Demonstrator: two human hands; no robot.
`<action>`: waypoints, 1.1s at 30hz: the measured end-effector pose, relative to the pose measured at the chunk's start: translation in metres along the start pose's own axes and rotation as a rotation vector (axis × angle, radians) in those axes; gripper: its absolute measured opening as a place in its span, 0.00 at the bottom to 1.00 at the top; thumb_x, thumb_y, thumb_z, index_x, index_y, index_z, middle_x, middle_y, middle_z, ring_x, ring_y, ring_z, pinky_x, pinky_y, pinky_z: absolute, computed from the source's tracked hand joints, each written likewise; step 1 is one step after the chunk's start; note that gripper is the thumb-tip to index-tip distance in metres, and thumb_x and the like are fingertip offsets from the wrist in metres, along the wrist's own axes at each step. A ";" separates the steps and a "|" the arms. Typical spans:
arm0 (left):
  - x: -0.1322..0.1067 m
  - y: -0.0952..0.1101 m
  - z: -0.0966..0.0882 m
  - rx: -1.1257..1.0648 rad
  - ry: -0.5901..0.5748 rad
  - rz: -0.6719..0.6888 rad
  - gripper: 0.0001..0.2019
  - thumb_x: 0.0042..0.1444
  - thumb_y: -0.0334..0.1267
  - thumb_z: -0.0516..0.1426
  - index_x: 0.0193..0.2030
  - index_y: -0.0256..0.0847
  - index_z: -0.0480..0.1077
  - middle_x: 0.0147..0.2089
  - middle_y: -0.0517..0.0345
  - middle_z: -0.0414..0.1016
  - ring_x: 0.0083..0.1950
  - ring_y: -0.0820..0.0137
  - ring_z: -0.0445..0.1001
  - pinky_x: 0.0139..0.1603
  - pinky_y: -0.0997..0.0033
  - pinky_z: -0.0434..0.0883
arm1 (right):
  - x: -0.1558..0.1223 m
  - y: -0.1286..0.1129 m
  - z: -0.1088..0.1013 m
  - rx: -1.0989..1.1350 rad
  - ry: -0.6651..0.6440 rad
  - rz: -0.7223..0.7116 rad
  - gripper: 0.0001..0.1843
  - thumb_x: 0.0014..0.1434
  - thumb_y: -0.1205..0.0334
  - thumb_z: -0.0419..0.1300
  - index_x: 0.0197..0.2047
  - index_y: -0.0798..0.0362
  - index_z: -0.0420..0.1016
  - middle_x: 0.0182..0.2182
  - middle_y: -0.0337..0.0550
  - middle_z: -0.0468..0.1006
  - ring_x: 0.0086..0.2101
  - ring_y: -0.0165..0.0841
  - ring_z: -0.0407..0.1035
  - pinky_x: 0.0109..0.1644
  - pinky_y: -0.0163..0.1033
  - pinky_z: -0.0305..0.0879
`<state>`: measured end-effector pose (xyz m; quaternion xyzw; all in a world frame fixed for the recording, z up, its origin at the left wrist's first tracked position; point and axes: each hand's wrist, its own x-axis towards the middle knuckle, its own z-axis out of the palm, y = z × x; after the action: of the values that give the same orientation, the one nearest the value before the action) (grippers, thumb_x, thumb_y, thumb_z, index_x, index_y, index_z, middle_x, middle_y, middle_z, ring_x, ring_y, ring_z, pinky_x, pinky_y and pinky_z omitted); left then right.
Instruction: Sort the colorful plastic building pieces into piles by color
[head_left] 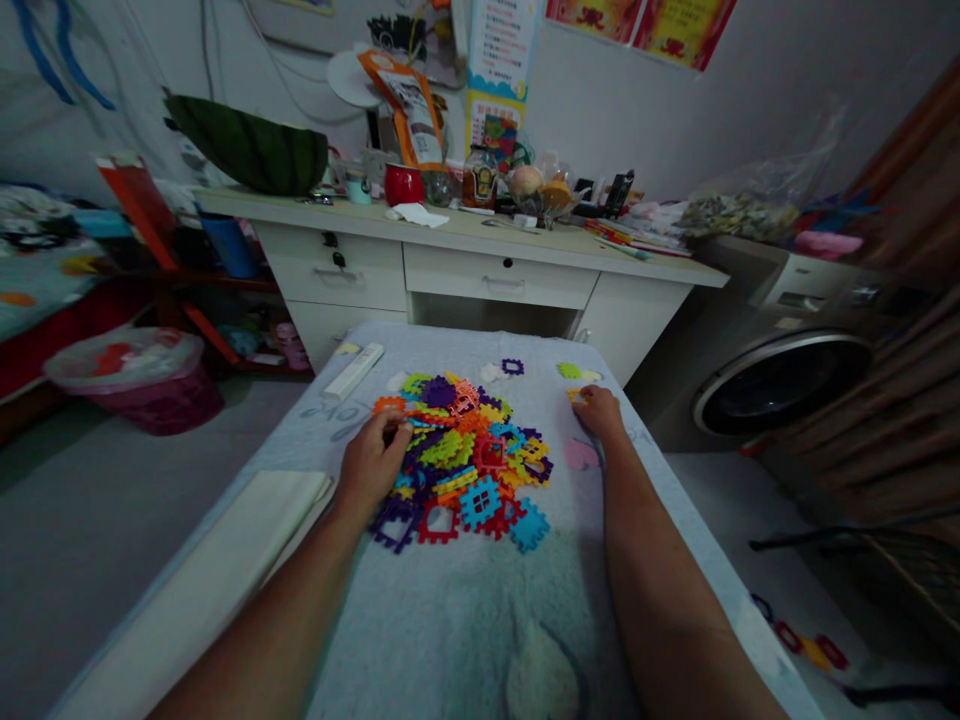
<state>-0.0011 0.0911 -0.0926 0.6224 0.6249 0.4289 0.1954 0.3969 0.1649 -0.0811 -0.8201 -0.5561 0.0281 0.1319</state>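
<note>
A heap of several coloured plastic interlocking tiles point(472, 460) lies in the middle of a pale blue cloth-covered table point(465, 620). My left hand point(373, 462) rests on the heap's left edge, fingers curled over some tiles. My right hand point(598, 410) lies to the right of the heap with its fingers closed around a small orange-yellow piece point(574, 394). A few loose tiles, a purple one point(513, 367) and a green one point(569, 371), sit beyond the heap. A pink piece point(580, 455) lies beside my right wrist.
A folded white cloth point(225, 570) lies on the table's left. A white box point(354, 371) sits at the far left corner. Behind stand a cluttered white desk point(480, 262), a washing machine point(787, 370) at right and a pink bin point(135, 375) at left.
</note>
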 end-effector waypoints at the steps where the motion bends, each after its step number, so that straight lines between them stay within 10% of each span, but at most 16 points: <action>1: 0.000 -0.001 0.000 0.005 0.000 0.001 0.16 0.57 0.51 0.53 0.43 0.43 0.72 0.43 0.56 0.78 0.45 0.63 0.77 0.48 0.64 0.70 | 0.000 -0.001 -0.001 0.004 0.006 0.013 0.23 0.58 0.54 0.59 0.56 0.51 0.73 0.55 0.53 0.71 0.54 0.46 0.66 0.56 0.46 0.61; 13: 0.001 -0.006 0.002 -0.008 0.002 0.006 0.16 0.58 0.51 0.53 0.45 0.44 0.71 0.45 0.55 0.78 0.47 0.63 0.76 0.50 0.64 0.70 | 0.036 -0.041 0.003 -0.097 -0.121 -0.063 0.29 0.63 0.40 0.51 0.63 0.38 0.66 0.63 0.52 0.61 0.62 0.52 0.56 0.61 0.59 0.54; 33: 0.000 -0.002 0.000 0.002 -0.008 0.002 0.16 0.59 0.51 0.52 0.45 0.44 0.72 0.45 0.55 0.79 0.47 0.62 0.76 0.49 0.64 0.71 | 0.051 -0.052 0.006 -0.054 -0.015 -0.072 0.30 0.66 0.44 0.49 0.64 0.50 0.65 0.68 0.56 0.51 0.65 0.53 0.48 0.63 0.58 0.52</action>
<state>-0.0028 0.0912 -0.0943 0.6248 0.6240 0.4260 0.1969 0.3679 0.2312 -0.0683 -0.8024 -0.5870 0.0145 0.1063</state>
